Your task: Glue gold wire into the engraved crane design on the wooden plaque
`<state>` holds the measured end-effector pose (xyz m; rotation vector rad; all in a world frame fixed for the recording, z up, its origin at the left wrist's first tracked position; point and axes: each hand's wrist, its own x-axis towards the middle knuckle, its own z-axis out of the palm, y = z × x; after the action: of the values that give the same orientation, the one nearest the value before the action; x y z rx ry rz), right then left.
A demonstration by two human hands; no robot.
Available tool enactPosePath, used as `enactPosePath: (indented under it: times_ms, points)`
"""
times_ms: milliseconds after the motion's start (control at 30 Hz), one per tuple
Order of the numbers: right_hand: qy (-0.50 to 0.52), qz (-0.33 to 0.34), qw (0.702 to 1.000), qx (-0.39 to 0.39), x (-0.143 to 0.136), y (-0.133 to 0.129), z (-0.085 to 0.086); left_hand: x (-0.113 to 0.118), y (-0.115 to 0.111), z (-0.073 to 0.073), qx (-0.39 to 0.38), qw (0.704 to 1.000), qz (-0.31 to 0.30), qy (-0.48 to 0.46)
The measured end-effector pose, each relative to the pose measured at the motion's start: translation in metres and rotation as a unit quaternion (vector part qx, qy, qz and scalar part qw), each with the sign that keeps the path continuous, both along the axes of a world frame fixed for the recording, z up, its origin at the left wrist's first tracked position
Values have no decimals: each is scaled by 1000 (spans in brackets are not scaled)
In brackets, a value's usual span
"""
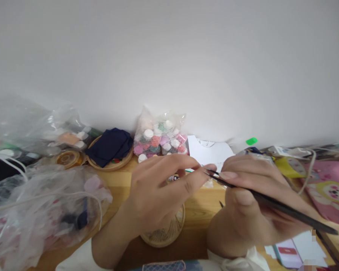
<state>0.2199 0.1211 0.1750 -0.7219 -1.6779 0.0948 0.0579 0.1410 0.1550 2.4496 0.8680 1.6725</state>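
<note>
My right hand [251, 195] grips a pair of black tweezers [282, 205] along its length. The thin tips reach the fingertips of my left hand [161, 192], which are pinched together. Whatever sits between those fingertips is too small or hidden to make out. Below my left hand, partly covered by it, a round wooden embroidery hoop [164, 229] with a pale patterned surface lies on the wooden table [197, 218].
Dark blue fabric [110, 146] rests on another hoop [113, 167] beside a yellow spool [69, 159]. Bags of small capped containers [161, 137] and white paper [211, 152] stand by the wall. Crumpled plastic [51, 210] covers the left; a pink pouch [330, 188] lies right.
</note>
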Motion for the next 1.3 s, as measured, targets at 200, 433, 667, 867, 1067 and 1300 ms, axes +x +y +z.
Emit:
enactPosePath:
  times_ms: [200, 433, 667, 867, 1067, 1300]
  points:
    - [54, 6, 998, -23, -3, 0, 0, 1, 1, 2, -1, 1000, 5, 28]
    - [62, 1, 998, -11, -2, 1, -1, 2, 1, -1, -4, 1000, 0, 2]
    - [72, -69, 995, 4, 0, 1, -3, 2, 0, -4, -9, 1000, -7, -16]
    - [135, -91, 985, 54, -4, 3, -7, 0, 1, -5, -11, 999, -14, -27]
    - [86, 13, 996, 2, -3, 2, -4, -1, -2, -2, -22, 999, -22, -16]
    - [65, 62, 995, -48, 1, 3, 0, 0, -1, -1, -14, 1000, -18, -19]
